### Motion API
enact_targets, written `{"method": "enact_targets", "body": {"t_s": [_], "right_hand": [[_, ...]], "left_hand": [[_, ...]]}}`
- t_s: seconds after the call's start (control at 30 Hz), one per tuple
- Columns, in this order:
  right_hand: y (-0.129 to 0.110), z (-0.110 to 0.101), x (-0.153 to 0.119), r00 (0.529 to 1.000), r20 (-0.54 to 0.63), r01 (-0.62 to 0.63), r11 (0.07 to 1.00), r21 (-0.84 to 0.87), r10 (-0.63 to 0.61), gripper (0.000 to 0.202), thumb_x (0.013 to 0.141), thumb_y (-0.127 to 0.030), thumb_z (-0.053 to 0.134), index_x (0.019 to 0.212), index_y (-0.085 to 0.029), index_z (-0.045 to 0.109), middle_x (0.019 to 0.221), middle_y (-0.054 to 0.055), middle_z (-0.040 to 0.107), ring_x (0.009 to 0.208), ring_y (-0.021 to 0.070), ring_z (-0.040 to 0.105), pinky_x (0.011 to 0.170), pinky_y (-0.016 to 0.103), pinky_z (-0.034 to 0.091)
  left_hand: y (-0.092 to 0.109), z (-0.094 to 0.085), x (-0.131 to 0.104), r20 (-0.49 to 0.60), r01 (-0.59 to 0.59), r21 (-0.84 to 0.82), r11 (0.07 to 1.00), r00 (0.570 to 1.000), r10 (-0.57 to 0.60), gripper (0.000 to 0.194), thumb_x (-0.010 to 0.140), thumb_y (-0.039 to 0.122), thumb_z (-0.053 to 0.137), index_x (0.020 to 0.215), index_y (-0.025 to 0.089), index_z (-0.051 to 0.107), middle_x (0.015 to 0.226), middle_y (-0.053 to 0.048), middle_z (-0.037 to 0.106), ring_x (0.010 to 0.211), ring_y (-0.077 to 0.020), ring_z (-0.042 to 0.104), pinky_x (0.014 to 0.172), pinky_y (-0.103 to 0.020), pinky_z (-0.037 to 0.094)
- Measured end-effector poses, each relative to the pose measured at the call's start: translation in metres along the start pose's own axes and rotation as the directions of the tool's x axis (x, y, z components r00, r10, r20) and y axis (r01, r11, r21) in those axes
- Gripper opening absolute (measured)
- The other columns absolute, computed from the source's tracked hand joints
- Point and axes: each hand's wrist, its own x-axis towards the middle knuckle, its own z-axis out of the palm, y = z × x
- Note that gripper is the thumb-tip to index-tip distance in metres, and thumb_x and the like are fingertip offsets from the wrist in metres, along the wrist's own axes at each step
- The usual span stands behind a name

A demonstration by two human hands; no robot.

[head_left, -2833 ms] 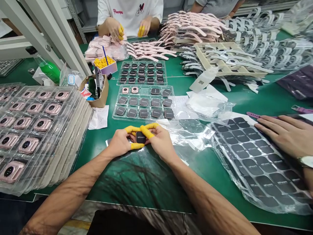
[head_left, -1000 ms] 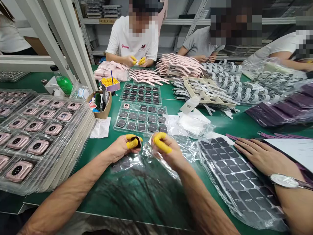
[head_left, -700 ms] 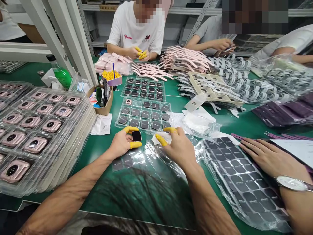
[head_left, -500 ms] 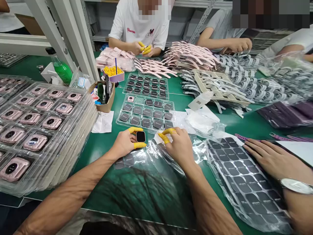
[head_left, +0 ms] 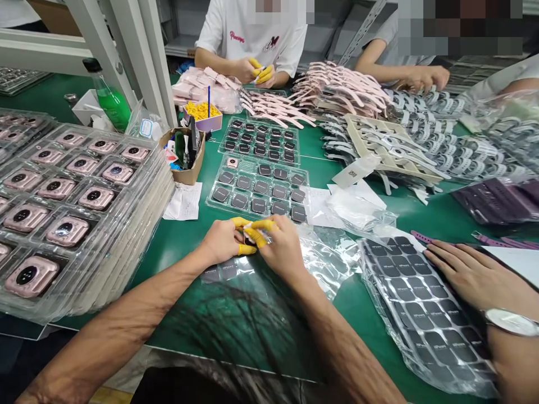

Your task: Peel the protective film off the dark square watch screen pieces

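Note:
My left hand (head_left: 225, 240), with yellow finger covers, grips a small square watch (head_left: 249, 240) by its edges above the green table. Pressed to the watch face is a white wipe, pinched by my right hand (head_left: 275, 241), which also wears yellow covers and hides much of the watch. Below my left hand lie dark square films (head_left: 221, 272) on a clear sheet. Crumpled clear plastic (head_left: 330, 255) spreads right of my right hand. Beyond both hands sits a clear tray (head_left: 261, 191) of dark squares with one pink watch in its corner.
Stacked trays of pink watches (head_left: 56, 188) rise at the left. A small cardboard box (head_left: 187, 175) and green bottle (head_left: 112, 106) stand behind them. Another person's hand (head_left: 471, 272) rests beside a bagged film sheet (head_left: 421, 303) at right. Watch straps (head_left: 341, 90) are piled at the back.
My right hand has moved left, bringing the white wipe onto the watch in my left hand. The view has shifted slightly, so the table items appear a little farther right.

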Motion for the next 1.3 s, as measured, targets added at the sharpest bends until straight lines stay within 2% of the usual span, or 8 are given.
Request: {"method": "enact_targets", "body": {"t_s": [0.3, 0.4, 0.6, 0.77, 0.9, 1.17, 1.23, 1.3], "right_hand": [[-0.005, 0.003, -0.003, 0.997, -0.053, -0.071, 0.987, -0.145, 0.063, 0.020, 0.093, -0.033, 0.055, 0.091, -0.018, 0.068, 0.087, 0.009, 0.064, 0.084, 0.0238, 0.052, 0.075, 0.039, 0.040], [-0.011, -0.003, -0.009, 0.977, -0.162, -0.165, 0.972, -0.169, 0.138, 0.020, 0.091, -0.032, 0.056, 0.098, -0.018, 0.068, 0.089, 0.011, 0.061, 0.086, 0.0258, 0.051, 0.076, 0.041, 0.043], [-0.024, 0.015, -0.026, 0.962, 0.239, 0.084, 0.979, 0.186, -0.128, 0.031, 0.084, -0.038, 0.070, 0.114, -0.031, 0.066, 0.102, 0.003, 0.073, 0.096, 0.0252, 0.054, 0.086, 0.043, 0.046], [-0.022, 0.026, -0.022, 0.984, 0.166, 0.034, 0.989, 0.147, -0.058, 0.015, 0.084, -0.039, 0.070, 0.097, -0.031, 0.073, 0.083, 0.001, 0.074, 0.087, 0.0231, 0.053, 0.080, 0.040, 0.043], [-0.019, 0.022, -0.020, 0.973, 0.166, 0.143, 0.983, 0.112, -0.161, 0.012, 0.088, -0.027, 0.064, 0.095, -0.032, 0.073, 0.081, 0.001, 0.075, 0.086, 0.0226, 0.054, 0.081, 0.042, 0.041], [-0.016, 0.002, -0.021, 0.836, 0.288, 0.392, 0.876, 0.281, -0.466, 0.032, 0.090, -0.011, 0.048, 0.105, -0.032, 0.065, 0.116, 0.002, 0.073, 0.113, 0.0220, 0.063, 0.112, 0.060, 0.028], [-0.018, -0.012, -0.020, 0.818, 0.365, 0.322, 0.879, 0.351, -0.445, 0.033, 0.089, -0.010, 0.047, 0.105, -0.034, 0.064, 0.125, 0.002, 0.069, 0.123, 0.0232, 0.057, 0.111, 0.060, 0.032], [-0.019, -0.027, -0.018, 0.865, 0.364, 0.150, 0.870, 0.470, -0.346, 0.023, 0.089, -0.016, 0.055, 0.096, -0.034, 0.066, 0.126, 0.001, 0.067, 0.122, 0.0247, 0.056, 0.103, 0.054, 0.043]], "left_hand": [[0.002, -0.001, 0.002, 0.002, 0.009, -0.077, 0.997, 1.000, -0.009, 0.051, 0.057, 0.013, 0.081, 0.106, 0.016, 0.068, 0.077, -0.001, 0.071, 0.069, -0.0160, 0.066, 0.064, -0.024, 0.051], [0.004, -0.005, 0.007, -0.054, 0.071, -0.310, 0.948, 0.994, -0.092, 0.059, 0.053, 0.017, 0.087, 0.108, 0.014, 0.067, 0.083, -0.004, 0.071, 0.068, -0.0133, 0.063, 0.065, -0.025, 0.051], [0.005, -0.013, 0.011, -0.034, 0.099, -0.659, 0.746, 0.986, -0.161, 0.051, 0.056, 0.017, 0.088, 0.102, 0.013, 0.067, 0.104, -0.009, 0.069, 0.083, -0.0152, 0.065, 0.078, -0.032, 0.053], [0.003, -0.013, 0.007, 0.028, 0.151, -0.655, 0.740, 0.984, -0.176, 0.051, 0.056, 0.014, 0.087, 0.103, 0.013, 0.067, 0.098, -0.008, 0.070, 0.086, -0.0158, 0.066, 0.079, -0.030, 0.052], [0.002, -0.011, 0.007, 0.023, 0.102, -0.587, 0.803, 0.994, -0.109, 0.058, 0.052, 0.016, 0.090, 0.105, 0.012, 0.067, 0.099, -0.009, 0.070, 0.084, -0.0152, 0.065, 0.077, -0.029, 0.052], [-0.008, -0.002, 0.007, -0.116, -0.052, -0.471, 0.880, 0.993, -0.003, 0.066, 0.054, 0.016, 0.089, 0.114, 0.012, 0.062, 0.096, -0.008, 0.069, 0.076, -0.0124, 0.064, 0.071, -0.024, 0.052], [-0.010, -0.001, 0.007, -0.142, -0.074, -0.425, 0.902, 0.990, 0.014, 0.064, 0.057, 0.016, 0.087, 0.115, 0.013, 0.062, 0.092, -0.007, 0.070, 0.077, -0.0135, 0.065, 0.072, -0.025, 0.053], [-0.011, 0.000, 0.006, -0.139, -0.076, -0.331, 0.940, 0.990, 0.031, 0.060, 0.059, 0.016, 0.085, 0.115, 0.014, 0.063, 0.086, -0.005, 0.070, 0.074, -0.0137, 0.065, 0.070, -0.024, 0.052]]}}
